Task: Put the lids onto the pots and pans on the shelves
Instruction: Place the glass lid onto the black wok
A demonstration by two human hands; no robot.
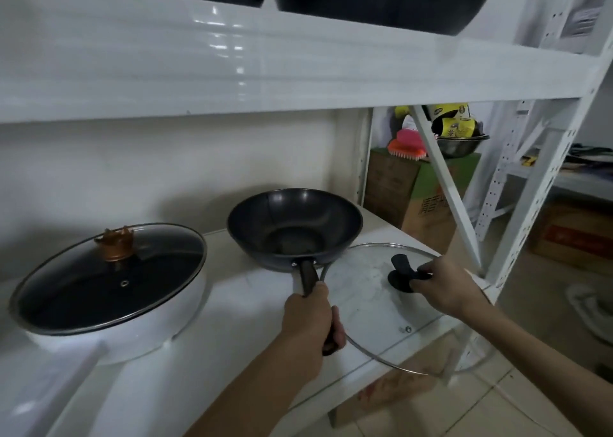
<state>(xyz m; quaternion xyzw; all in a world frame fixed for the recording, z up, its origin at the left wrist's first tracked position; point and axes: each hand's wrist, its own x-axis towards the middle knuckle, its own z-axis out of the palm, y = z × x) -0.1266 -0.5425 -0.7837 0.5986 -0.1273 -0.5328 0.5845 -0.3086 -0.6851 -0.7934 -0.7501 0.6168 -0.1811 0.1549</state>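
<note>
On the white shelf (205,363), the black wok (293,226) sits mid-shelf; the glass lid (371,307) overhangs the front right corner. The left hand (311,317) is wrapped around the wok handle (308,275); the right hand (446,287) pinches the lid's black knob (403,270). At the left end, a white pan (109,307) is already lidded.

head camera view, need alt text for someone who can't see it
A person's left hand grips the handle of an open black wok on a white shelf, while the right hand holds a glass lid by its black knob, beside the wok and not yet on it. To the left, a white pan already wears its glass lid.
</note>
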